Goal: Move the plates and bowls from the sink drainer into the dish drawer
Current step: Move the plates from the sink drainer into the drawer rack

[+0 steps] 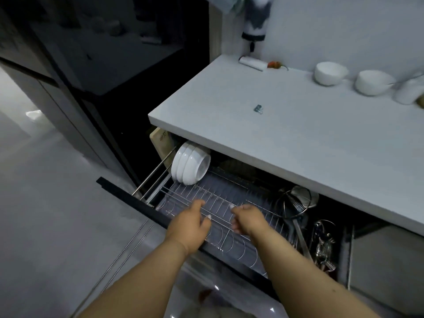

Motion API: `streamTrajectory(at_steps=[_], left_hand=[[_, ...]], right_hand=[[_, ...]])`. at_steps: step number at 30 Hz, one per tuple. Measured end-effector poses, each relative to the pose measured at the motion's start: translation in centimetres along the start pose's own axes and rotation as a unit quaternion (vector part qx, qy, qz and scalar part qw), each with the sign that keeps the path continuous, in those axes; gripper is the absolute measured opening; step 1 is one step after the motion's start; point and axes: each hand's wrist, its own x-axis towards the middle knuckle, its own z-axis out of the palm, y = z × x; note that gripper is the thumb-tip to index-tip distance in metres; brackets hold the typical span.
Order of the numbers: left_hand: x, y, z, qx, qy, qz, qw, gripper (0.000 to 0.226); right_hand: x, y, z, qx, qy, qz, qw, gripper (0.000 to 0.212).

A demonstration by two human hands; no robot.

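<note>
Dish drawer [128, 191] stood pulled out under the white table [286, 134], its dark front edge nearest to the person, who leaned both bare arms over it. Left hand [191, 228] hung over the near side of the wire rack [220, 203], fingers loosely curled, its grip narrow and holding nothing that I could see. Right hand [249, 218] was just beside it, above the same rack, fingers bent inward and likewise holding nothing; whether either hand touched the wires I could not tell. To the right in the drawer lay a metal strainer [297, 199] with a long handle, and beside it a heap of shiny utensils [323, 244]. Farther back, at the left end of the rack, three white bowls [190, 165] stood nested on edge, partly beneath the table's lip, with a wooden cutting board [160, 143] upright just behind them. On the table lay a small clip [258, 109]; beyond it, along the wall, sat a white bowl [330, 73] and a second white bowl [372, 85], near each other, with a small roll [252, 63] lying off to the left
</note>
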Motion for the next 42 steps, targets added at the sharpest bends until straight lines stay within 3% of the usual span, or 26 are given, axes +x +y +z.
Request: streamTrajectory(at_steps=[9,22,33,42], left_hand=[[-4.6,5.8,1.3,-0.038,0.031,0.020,0.999,0.031],[-5.6,19.8,7.7,-0.031,-0.050,0.174,0.983,0.026],[-8.0,35.7,18.7,-0.020,-0.160,0.283,0.945,0.010],[-13.5,47.9,30.0,0.011,-0.275,0.372,0.886,0.010]], right_hand=[[-7.2,1.6,-7.9,0.086,0.052,-0.041,0.994,0.022],[-15.6,3.8,-22.6,0.190,0.178,-0.069,0.963,0.017],[-21.7,10.7,-40.1,0.312,0.309,-0.067,0.896,0.015],[-29.0,19.5,-53.4,0.361,0.456,-0.039,0.813,0.017]])
